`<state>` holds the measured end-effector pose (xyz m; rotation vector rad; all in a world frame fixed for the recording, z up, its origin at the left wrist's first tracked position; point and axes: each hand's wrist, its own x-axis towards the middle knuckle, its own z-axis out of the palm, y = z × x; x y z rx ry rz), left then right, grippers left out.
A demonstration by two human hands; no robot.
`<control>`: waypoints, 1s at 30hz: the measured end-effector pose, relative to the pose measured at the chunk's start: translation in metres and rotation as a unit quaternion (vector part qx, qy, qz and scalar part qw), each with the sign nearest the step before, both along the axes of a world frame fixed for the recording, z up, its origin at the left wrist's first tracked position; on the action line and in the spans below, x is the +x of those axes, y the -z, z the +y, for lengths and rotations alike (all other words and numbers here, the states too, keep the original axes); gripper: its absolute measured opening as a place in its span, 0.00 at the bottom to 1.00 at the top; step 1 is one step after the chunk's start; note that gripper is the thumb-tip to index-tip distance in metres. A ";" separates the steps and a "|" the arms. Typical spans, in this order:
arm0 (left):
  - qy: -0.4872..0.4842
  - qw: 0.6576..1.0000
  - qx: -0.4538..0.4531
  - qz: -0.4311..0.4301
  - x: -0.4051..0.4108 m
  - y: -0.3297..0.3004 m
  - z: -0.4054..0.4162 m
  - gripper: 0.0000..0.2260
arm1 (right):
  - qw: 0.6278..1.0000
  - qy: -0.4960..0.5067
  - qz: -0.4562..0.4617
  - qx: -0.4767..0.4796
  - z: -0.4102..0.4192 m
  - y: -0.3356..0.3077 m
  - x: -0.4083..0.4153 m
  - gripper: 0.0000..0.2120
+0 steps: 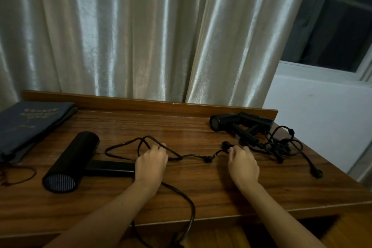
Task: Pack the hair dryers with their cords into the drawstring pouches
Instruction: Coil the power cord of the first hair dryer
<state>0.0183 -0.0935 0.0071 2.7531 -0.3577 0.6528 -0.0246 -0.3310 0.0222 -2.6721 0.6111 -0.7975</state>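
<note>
Left hand [151,164] gripping cord [189,156], right hand [243,162] pinching plug [226,144]

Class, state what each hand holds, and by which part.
Left hand pinches the cord at its loops; right hand pinches the same cord just behind its plug.

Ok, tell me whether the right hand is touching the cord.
Touching. The head view shows the right hand with fingers curled around the cord near its plug end, while the left hand holds loops of it.
</note>
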 end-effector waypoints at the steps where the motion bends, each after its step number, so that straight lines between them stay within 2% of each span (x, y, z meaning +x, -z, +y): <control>1: 0.002 0.999 -0.021 0.028 0.001 0.000 0.001 0.07 | 0.998 0.023 0.013 -0.056 0.003 -0.001 0.001 0.12; 3: 0.017 0.998 -0.043 0.046 0.004 -0.001 0.002 0.08 | 0.983 0.049 0.036 -0.173 0.009 -0.003 0.004 0.08; 4: 0.021 0.997 -0.043 0.062 0.005 -0.003 0.002 0.08 | 0.976 0.037 0.040 -0.213 0.012 -0.005 0.006 0.10; 6: 0.045 0.992 -0.039 0.112 0.003 -0.008 0.003 0.09 | 0.965 -0.060 0.048 -0.252 0.022 -0.005 0.012 0.15; 9: 0.103 0.976 -0.011 0.190 -0.009 -0.019 0.009 0.11 | 0.941 -0.221 0.074 -0.243 0.047 0.002 0.024 0.15; 11: 0.124 0.971 -0.042 0.202 -0.021 -0.027 0.018 0.12 | 0.943 -0.253 0.080 -0.202 0.058 0.008 0.032 0.12; 12: 0.123 0.975 -0.073 0.170 -0.028 -0.031 0.024 0.11 | 0.946 -0.256 0.077 -0.181 0.060 0.010 0.036 0.11; 13: 0.120 0.984 -0.093 0.094 -0.035 -0.037 0.031 0.10 | 0.951 -0.255 0.067 -0.162 0.061 0.011 0.039 0.09; 15: 0.068 0.987 -0.121 -0.084 -0.039 -0.044 0.046 0.06 | 0.963 -0.245 0.045 -0.099 0.062 0.013 0.044 0.07; 16: 0.010 0.984 -0.123 -0.130 -0.035 -0.043 0.052 0.08 | 0.971 -0.232 0.031 -0.044 0.062 0.014 0.045 0.07; 17: -0.056 0.982 -0.124 -0.129 -0.029 -0.041 0.059 0.13 | 0.976 -0.215 0.014 0.026 0.063 0.014 0.045 0.07; 18: -0.098 0.982 -0.136 -0.083 -0.023 -0.037 0.066 0.19 | 0.975 -0.197 -0.007 0.105 0.064 0.014 0.046 0.08; 20: -0.120 0.980 -0.155 0.022 -0.014 -0.023 0.077 0.22 | 0.951 -0.169 -0.054 0.255 0.066 0.010 0.048 0.08; 21: -0.103 0.987 -0.118 0.037 -0.011 -0.013 0.080 0.19 | 0.931 -0.161 -0.077 0.320 0.065 0.008 0.049 0.07; 23: -0.052 0.998 -0.011 -0.019 -0.008 0.006 0.085 0.08 | 0.883 -0.152 -0.117 0.429 0.060 0.000 0.053 0.07; 24: -0.037 0.998 0.022 -0.044 -0.007 0.012 0.088 0.03 | 0.859 -0.146 -0.131 0.473 0.056 -0.004 0.055 0.06; 26: -0.050 0.997 0.043 -0.045 -0.004 0.015 0.088 0.06 | 0.819 -0.127 -0.155 0.538 0.047 -0.013 0.058 0.06; 30: -0.131 0.989 0.061 0.012 0.008 0.003 0.084 0.04 | 0.764 -0.105 -0.210 0.601 0.025 -0.034 0.058 0.11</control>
